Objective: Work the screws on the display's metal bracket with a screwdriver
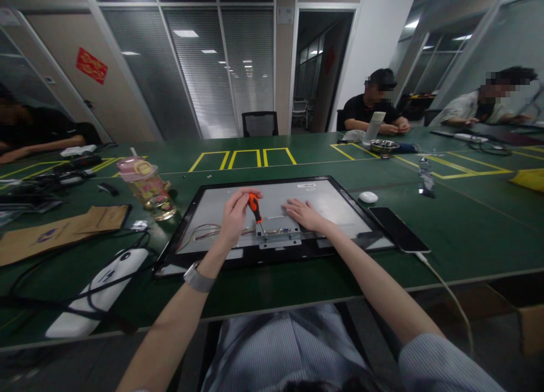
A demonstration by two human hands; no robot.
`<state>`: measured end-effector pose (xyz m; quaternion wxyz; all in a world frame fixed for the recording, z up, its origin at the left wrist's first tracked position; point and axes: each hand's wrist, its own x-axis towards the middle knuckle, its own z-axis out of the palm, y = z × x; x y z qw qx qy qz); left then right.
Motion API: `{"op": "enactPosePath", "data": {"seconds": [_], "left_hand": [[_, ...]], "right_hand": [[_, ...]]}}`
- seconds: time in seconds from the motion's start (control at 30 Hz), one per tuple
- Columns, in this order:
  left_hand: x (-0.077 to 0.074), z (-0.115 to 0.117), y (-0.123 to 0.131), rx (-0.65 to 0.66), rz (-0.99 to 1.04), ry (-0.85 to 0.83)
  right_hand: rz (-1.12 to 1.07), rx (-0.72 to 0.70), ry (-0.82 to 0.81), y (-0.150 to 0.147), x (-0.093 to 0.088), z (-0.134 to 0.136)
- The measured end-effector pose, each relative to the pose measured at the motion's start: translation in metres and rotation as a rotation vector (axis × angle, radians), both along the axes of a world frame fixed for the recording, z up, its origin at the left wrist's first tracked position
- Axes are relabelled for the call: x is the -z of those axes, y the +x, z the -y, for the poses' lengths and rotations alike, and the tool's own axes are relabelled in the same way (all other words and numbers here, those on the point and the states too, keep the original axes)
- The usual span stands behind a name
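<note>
A flat display panel point(340, 202) with a black frame and bare metal back lies on the table before me. A metal bracket with connector ports point(278, 239) sits at its near edge, with thin wires point(199, 231) running off to the left. My left hand point(235, 215) is closed around the top of an orange-and-black screwdriver point(254, 206), which stands slightly tilted. Its shaft reaches down to the bracket's left end; the exact tip contact is too small to tell. Stretched out flat, my right hand point(305, 214) rests on the metal back behind the bracket.
Left of the panel stand a pink-lidded bottle point(147, 185), a paper bag point(63, 233) and a white power strip point(100, 290) with black cables. On the right lie a charging phone point(399, 229) and a white earbud case point(368, 197). Several people sit across the table.
</note>
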<state>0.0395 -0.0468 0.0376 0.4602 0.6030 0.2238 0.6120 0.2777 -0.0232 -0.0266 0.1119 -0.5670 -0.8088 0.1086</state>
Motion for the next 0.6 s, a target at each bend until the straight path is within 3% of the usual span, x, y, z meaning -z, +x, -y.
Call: {"op": "enactPosePath", "data": {"seconds": [0.17, 0.43, 0.6], "left_hand": [[0.0018, -0.0001, 0.0001, -0.135, -0.093, 0.099], [0.0015, -0.0007, 0.0003, 0.037, 0.024, -0.008], [0.0014, -0.0004, 0.0008, -0.087, -0.040, 0.045]], "right_hand": [[0.015, 0.003, -0.005, -0.0003, -0.0002, -0.0005], [0.013, 0.011, -0.002, -0.0016, -0.0016, 0.0010], [0.017, 0.002, 0.000, -0.0005, -0.0005, 0.0001]]}}
